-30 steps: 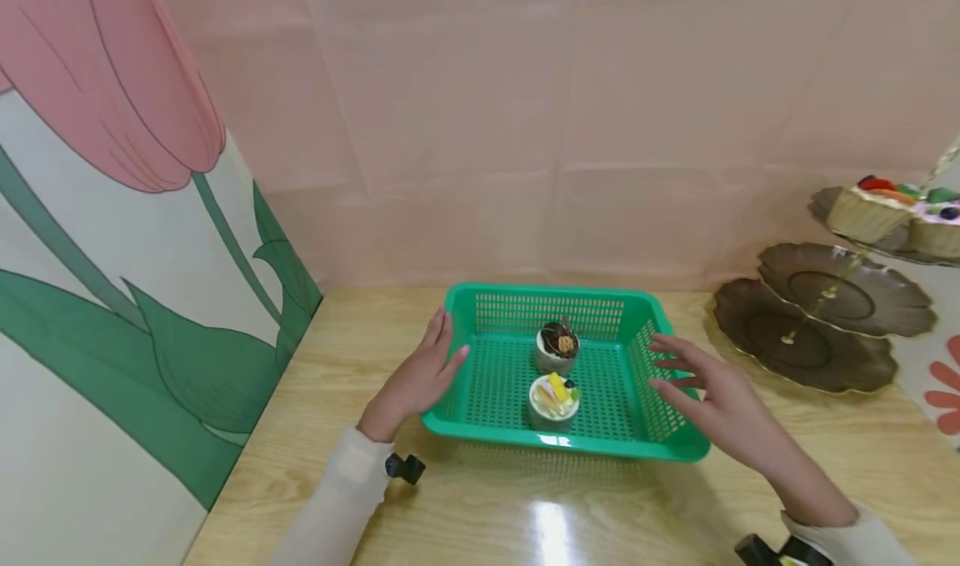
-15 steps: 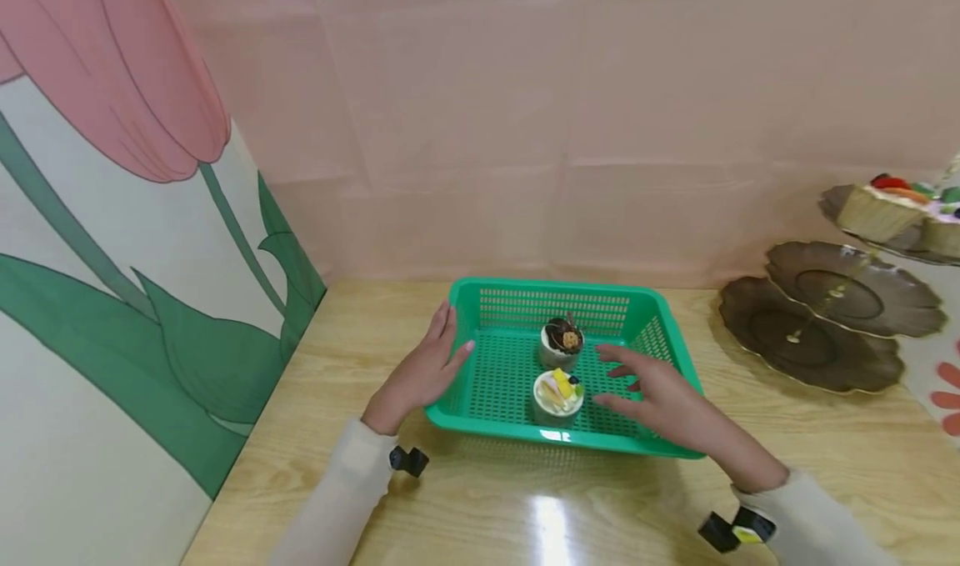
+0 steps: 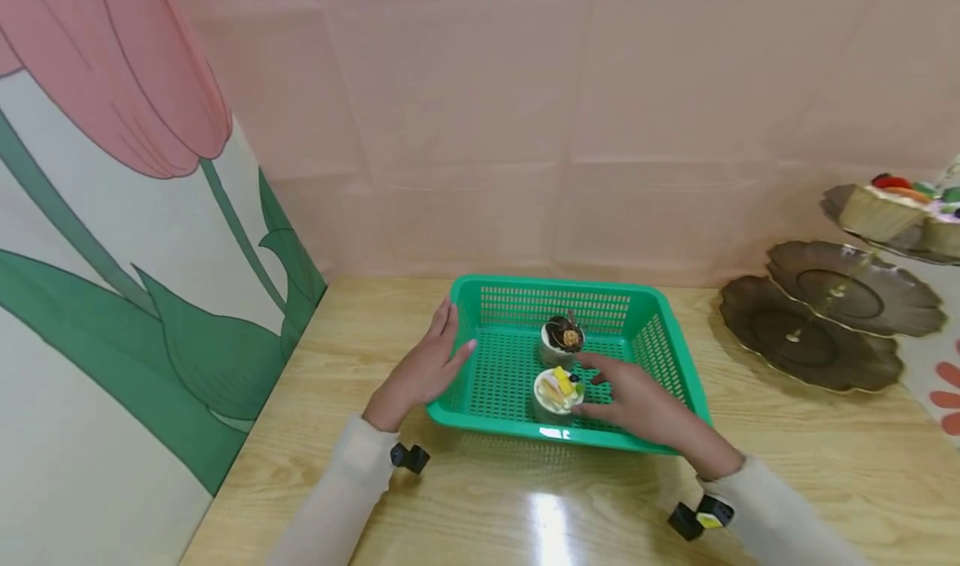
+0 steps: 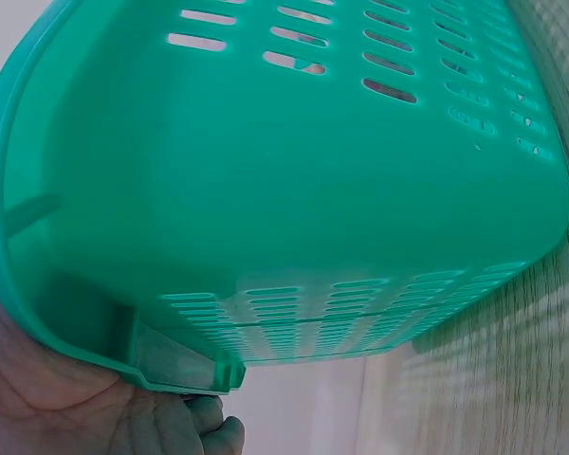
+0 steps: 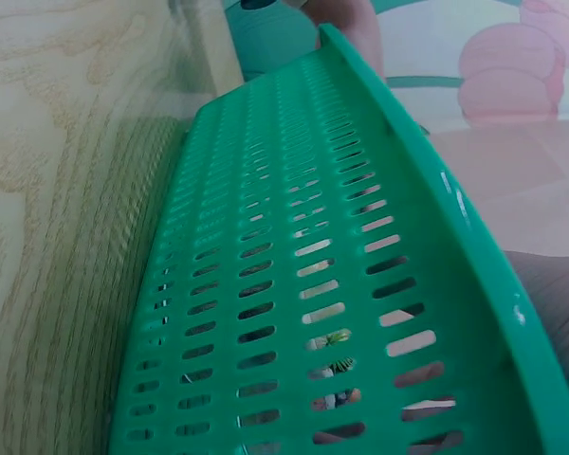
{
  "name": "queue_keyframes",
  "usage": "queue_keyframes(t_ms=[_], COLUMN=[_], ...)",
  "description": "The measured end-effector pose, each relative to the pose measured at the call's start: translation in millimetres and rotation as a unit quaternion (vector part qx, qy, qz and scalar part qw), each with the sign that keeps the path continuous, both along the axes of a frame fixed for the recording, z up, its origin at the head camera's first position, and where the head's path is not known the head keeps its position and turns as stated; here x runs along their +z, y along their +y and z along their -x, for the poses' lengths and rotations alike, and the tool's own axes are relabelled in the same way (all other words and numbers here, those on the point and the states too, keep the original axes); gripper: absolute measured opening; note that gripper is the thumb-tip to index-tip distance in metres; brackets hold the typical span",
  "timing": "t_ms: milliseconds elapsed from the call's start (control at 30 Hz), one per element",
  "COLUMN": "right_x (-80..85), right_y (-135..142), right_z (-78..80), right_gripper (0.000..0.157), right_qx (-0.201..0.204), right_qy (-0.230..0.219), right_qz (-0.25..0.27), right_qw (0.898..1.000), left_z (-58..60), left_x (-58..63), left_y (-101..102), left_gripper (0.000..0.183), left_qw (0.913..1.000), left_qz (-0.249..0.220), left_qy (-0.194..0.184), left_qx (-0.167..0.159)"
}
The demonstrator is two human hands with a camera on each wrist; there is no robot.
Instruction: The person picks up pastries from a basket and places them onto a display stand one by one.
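At three o'clock of the fruit-topped cup, near six o'clock in the green basket, the right hand is half spread, seemingly holding nothing. Best pinch below the topping, while the left hand, fingers extended, steadies the basket at nine o'clock.

I see cream sleeves, a blocky black left-wrist device and a black right-wrist device with a yellow patch.

A cupcake is cropped at the head view's right edge; from here, whether the right hand touches the fruit-topped cup cannot be told.
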State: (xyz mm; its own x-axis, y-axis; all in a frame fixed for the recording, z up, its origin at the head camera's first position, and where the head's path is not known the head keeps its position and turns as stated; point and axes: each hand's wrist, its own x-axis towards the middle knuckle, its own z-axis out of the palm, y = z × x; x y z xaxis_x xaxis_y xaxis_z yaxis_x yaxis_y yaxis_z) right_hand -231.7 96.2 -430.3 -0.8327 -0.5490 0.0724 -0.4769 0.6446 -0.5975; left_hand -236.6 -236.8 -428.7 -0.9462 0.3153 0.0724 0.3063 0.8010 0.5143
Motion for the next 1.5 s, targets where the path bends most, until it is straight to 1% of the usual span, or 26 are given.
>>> queue_keyframes(t_ms=[100,467,633,800,900,1033,1200,1267,1400,1500], right_x=[-2.3,-6.2,-9.7,-12.2,-12.2,-11.1,-11.8,-12.1,-11.0,-10.4], right_y=[-4,-12,-10,-6,-6,-8,-10,-10,-11,-11], right_z=[1.6,5.9,10.6,13.8,15.1,15.8,14.0,13.4,13.6,14.1], right_gripper=[0.075,0.085,0.084,0.083,0.083,0.08,0.073,0.074,0.077,0.076], right_qx=[0.0,0.02,0.029,0.046,0.054,0.051,0.037,0.034,0.044,0.051], right_qy=[0.0,-0.036,-0.053,-0.06,-0.059,-0.053,-0.045,-0.043,-0.034,-0.02], right_qz=[-0.013,-0.036,-0.036,-0.03,-0.036,-0.038,-0.039,-0.042,-0.039,-0.041], right_qw=[1.0,0.999,0.998,0.997,0.996,0.997,0.998,0.998,0.998,0.998], left_z=[-0.4,-1.5,-1.5,-1.8,-2.7,-3.6,-3.6,-3.9,-4.1,-3.1], left_x=[-0.6,0.1,-3.1,-5.4,-4.2,-1.6,-1.4,-1.5,-1.0,-1.2], left_y=[1,-1,1,4,4,4,4,4,4,4], left_gripper=[0.077,0.076,0.078,0.078,0.078,0.077,0.078,0.078,0.078,0.079], left_qw=[1.0,1.0,0.9999,0.9998,0.9998,0.9997,0.9998,0.9998,0.9997,0.9997], left_qz=[-0.001,-0.003,0.003,0.004,0.006,0.003,0.001,0.006,0.006,0.009], left_qy=[-0.002,-0.002,0.001,-0.003,-0.005,-0.004,-0.007,-0.011,-0.007,-0.002], left_qx=[0.0,0.006,0.015,0.018,0.02,0.024,0.019,0.018,0.021,0.021])
